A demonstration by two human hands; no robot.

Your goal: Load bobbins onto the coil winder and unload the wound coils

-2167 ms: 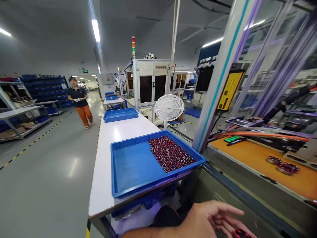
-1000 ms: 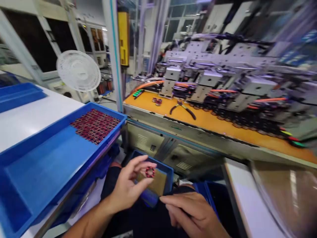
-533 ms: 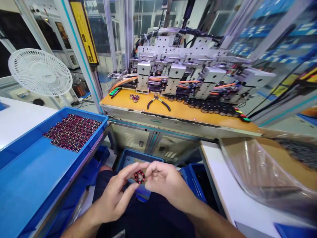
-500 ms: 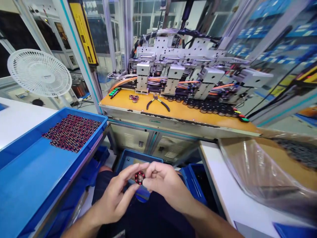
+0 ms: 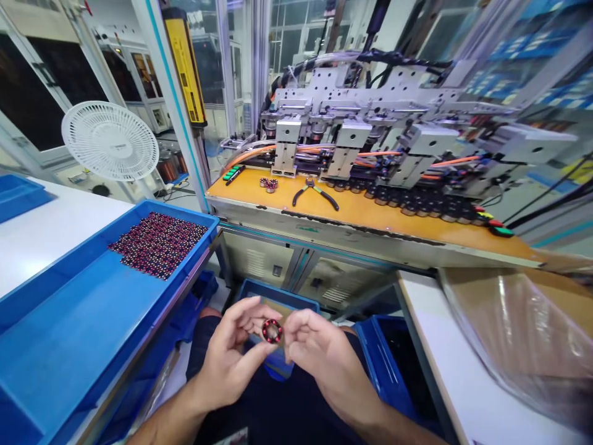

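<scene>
A small black-and-red motor stator (image 5: 265,329), ring-shaped with an open centre, faces up above my lap. My left hand (image 5: 229,361) grips its edge between thumb and fingertips. Close by on the right is my right hand (image 5: 322,349), its fingers curled in and thumb pressed to them, a narrow gap from the ring. Whatever those fingers may pinch is hidden. Beyond the hands, a blue bin (image 5: 252,288) sits low in front of my knees.
On the left, a blue tray (image 5: 60,337) holds many similar stators (image 5: 160,244). Pliers (image 5: 315,193), a few stators (image 5: 269,185) and a row of black round parts (image 5: 417,203) lie on the orange machine bench (image 5: 356,216). A plastic-lined box (image 5: 504,327) stands right.
My right hand has drawn slightly away from the stator, which it was touching. The left fingers have curled more around the ring. The view has swung left.
</scene>
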